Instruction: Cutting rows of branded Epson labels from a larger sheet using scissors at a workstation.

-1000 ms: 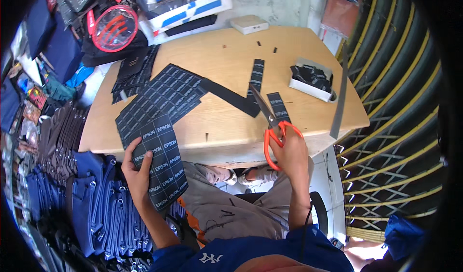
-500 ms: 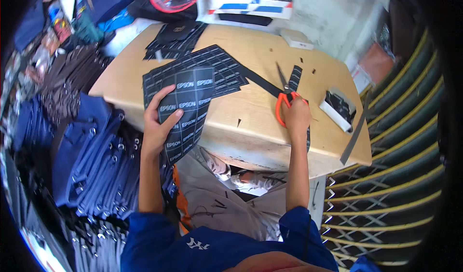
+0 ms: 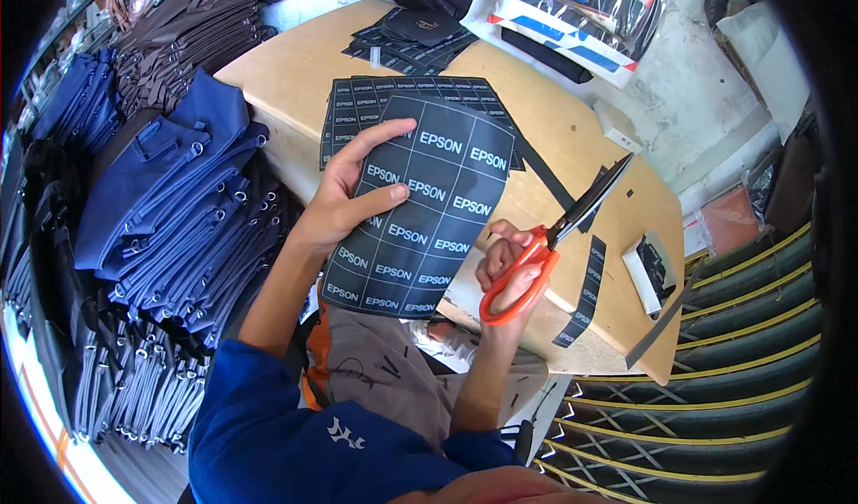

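Observation:
My left hand [image 3: 344, 196] grips a black sheet [image 3: 429, 236] printed with a pale grid and lettering. Its thumb lies on the front face. The sheet is held up over the table's near edge, above my lap. In my right hand [image 3: 505, 272] is a pair of orange-handled scissors [image 3: 547, 243], lifted off the table with the blades pointing up and right, away from the sheet. A narrow printed strip [image 3: 585, 294] lies right of the scissors. Behind the held sheet is a stack of similar sheets [image 3: 357, 97], partly covered by it.
The wooden table [image 3: 295, 57] carries more dark pieces [image 3: 416, 35] at the back. A small white box [image 3: 642, 276] of black bits stands at right, beside a long dark strip [image 3: 661, 330]. Piles of blue strapped pieces [image 3: 179, 209] crowd the left. A yellow-edged folding gate [image 3: 697, 406] borders the right.
My right hand has lifted the scissors off the table and brought them nearer the sheet. The printed strip now lies apart from them. The sheet is raised and turned more toward me; the whole view has shifted.

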Demonstrator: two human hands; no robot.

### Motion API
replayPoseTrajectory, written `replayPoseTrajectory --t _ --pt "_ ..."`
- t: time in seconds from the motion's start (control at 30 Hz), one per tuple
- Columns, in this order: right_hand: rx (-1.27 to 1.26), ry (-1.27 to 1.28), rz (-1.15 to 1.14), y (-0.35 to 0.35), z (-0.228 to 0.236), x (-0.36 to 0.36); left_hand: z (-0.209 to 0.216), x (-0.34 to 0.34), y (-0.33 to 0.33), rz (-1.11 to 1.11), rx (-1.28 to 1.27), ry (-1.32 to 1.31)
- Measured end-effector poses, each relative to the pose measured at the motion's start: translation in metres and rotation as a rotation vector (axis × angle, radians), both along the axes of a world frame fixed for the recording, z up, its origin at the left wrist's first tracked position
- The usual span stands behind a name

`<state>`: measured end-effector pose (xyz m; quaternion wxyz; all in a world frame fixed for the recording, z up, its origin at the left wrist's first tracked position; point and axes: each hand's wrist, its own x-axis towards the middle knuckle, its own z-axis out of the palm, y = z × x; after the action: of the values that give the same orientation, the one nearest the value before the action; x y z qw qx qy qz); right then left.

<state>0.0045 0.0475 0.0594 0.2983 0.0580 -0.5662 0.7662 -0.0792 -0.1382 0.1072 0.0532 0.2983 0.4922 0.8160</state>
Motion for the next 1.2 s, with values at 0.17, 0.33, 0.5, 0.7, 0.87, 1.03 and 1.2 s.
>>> replayPoseTrajectory --t 0.17,0.33,0.5,0.7,0.87,1.03,1.2 --pt "-0.216 -0.032 0.058 -0.030 0.004 0.007 -0.009 0.008 -0.003 -0.035 -0.092 -0.037" --pt "-0.076 0.009 0.065 -0.035 0.006 0.018 -0.024 0.015 -0.006 0.018 -0.224 0.061" --pt "-0.102 -0.021 0.014 -0.031 -0.004 0.017 -0.018 0.034 0.003 0.070 -0.145 -0.037" --pt "-0.106 0.060 -0.132 -0.023 -0.019 0.012 -0.051 0.066 -0.008 -0.117 -0.242 -0.259" --pt "0.062 0.025 -0.194 -0.018 -0.034 0.010 -0.086 0.090 -0.012 -0.263 -0.448 -0.503" --pt "0.141 -0.129 -0.057 -0.014 -0.027 0.035 -0.127 0.103 -0.023 -0.071 -0.484 -0.579" --pt "0.306 -0.481 0.160 0.000 -0.065 0.063 -0.190 0.125 -0.038 0.165 -0.597 -0.731"
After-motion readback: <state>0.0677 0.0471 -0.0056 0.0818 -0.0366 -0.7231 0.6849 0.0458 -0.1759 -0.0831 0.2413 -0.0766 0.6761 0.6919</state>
